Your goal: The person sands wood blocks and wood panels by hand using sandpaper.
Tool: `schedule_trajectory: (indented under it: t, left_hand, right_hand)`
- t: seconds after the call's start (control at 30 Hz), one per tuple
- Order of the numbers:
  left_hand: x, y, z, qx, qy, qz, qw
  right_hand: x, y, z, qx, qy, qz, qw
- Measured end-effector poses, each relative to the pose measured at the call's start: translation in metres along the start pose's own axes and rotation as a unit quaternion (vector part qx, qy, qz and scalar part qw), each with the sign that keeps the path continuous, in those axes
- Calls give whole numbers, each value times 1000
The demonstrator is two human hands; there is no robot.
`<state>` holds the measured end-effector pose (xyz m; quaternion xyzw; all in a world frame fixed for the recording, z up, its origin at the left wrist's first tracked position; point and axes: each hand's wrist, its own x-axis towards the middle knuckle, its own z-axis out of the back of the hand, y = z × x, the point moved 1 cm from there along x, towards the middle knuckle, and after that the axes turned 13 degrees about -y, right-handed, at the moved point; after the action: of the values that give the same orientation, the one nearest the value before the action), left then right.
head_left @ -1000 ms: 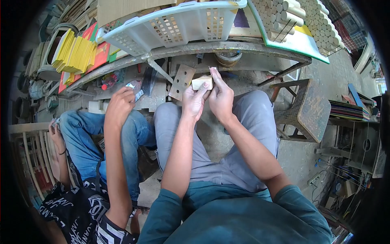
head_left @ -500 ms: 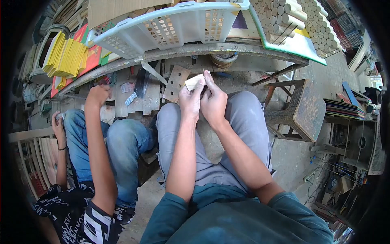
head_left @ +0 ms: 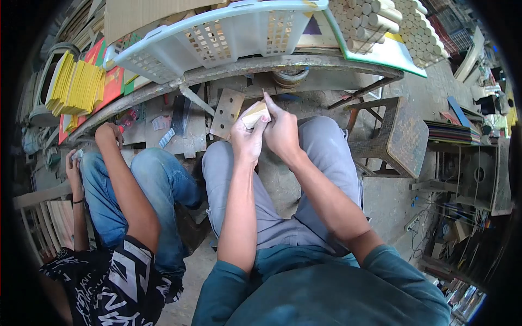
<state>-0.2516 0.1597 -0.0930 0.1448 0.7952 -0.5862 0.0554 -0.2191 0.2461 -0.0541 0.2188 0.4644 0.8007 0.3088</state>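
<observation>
A small pale block, wood-like with a yellowish top [head_left: 255,114], is gripped between the thumb and fingers of my left hand [head_left: 248,139]. Right beside it, my right hand [head_left: 282,132] has its fingers pressed together around a thin dark-tipped piece that points up near the block; most of that piece is hidden. Both hands are over the gap between my knees, in front of the bench edge. Below and left of them lies a board with holes [head_left: 227,113].
A white plastic basket [head_left: 244,33] and round wooden rods [head_left: 383,22] are on the bench [head_left: 239,66]. Yellow pieces [head_left: 81,87] stack at left. A stool [head_left: 405,138] stands right. A co-worker's hand [head_left: 109,134] is at left.
The block is turned, showing more of its faces, and my hands have shifted slightly left. The co-worker's raised hand has moved left and down. The whole view has shifted slightly.
</observation>
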Motion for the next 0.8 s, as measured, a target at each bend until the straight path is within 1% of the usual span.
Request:
schedule_trajectory:
  t: [0.03, 0.07, 0.1, 0.13, 0.17, 0.2, 0.23, 0.27, 0.3, 0.33, 0.37, 0.4, 0.43, 0.47, 0.53, 0.57, 0.6, 0.63, 0.73, 0.77, 0.8]
  left_hand:
    - [0, 0, 2, 6, -25, -4, 1000]
    - [4, -1, 3, 10, -48, -11, 999]
    - [9, 3, 8, 5, -38, -26, 999]
    - [5, 0, 7, 56, -47, -52, 996]
    - [2, -6, 8, 74, -32, -40, 996]
    - [3, -2, 11, 64, -10, -48, 997]
    - [2, -4, 8, 61, 7, -53, 997]
    - [1, -3, 5, 73, -2, -57, 996]
    - [2, -3, 6, 93, 6, -58, 994]
    - [1, -5, 5, 82, 29, -79, 993]
    - [0, -7, 4, 56, 24, -106, 992]
    - [6, -7, 9, 30, 10, -36, 999]
    - [5, -1, 12, -13, 24, -48, 998]
    - [0, -2, 11, -29, 42, -43, 998]
    - [-8, -7, 8, -63, 63, -9, 996]
    - [-10, -6, 9, -66, 66, -12, 996]
    - [-10, -5, 12, -52, 56, 19, 997]
    - [-10, -4, 14, -38, 43, 49, 997]
    - [-5, -1, 22, -9, 37, 8, 999]
    - [-6, 2, 25, -22, 35, 13, 999]
    - [-8, 0, 25, -23, 28, 11, 999]
  right_hand:
    - [-8, -2, 0, 8, -34, 77, 996]
    - [-15, -10, -9, 73, -90, 181, 977]
    - [-19, -1, -5, 63, -54, 109, 991]
    - [-23, 5, 0, 50, -20, 30, 998]
    - [-23, 0, -6, 85, -60, 93, 990]
    - [-16, -6, -8, 109, -106, 165, 975]
    - [-7, -6, -4, 89, -70, 114, 987]
    - [-2, -6, 0, 72, -40, 64, 995]
    - [-5, -8, -2, 80, -63, 86, 991]
    - [-11, -10, -6, 91, -81, 111, 986]
    - [-23, -8, -6, 123, -77, 114, 983]
    - [-30, -6, -11, 158, -67, 121, 978]
    - [-32, -8, -15, 132, -82, 145, 977]
    - [-31, -14, -18, 108, -93, 163, 976]
    - [-19, -12, -12, 105, -97, 160, 977]
    - [-11, -18, -10, 77, -72, 148, 983]
    - [-5, -18, -10, 51, -46, 135, 988]
    - [-11, -17, -11, 83, -56, 112, 989]
    - [-33, -12, -15, 92, -65, 122, 986]
    - [-33, -13, -15, 81, -73, 147, 983]
    - [-30, -11, -13, 93, -71, 142, 983]
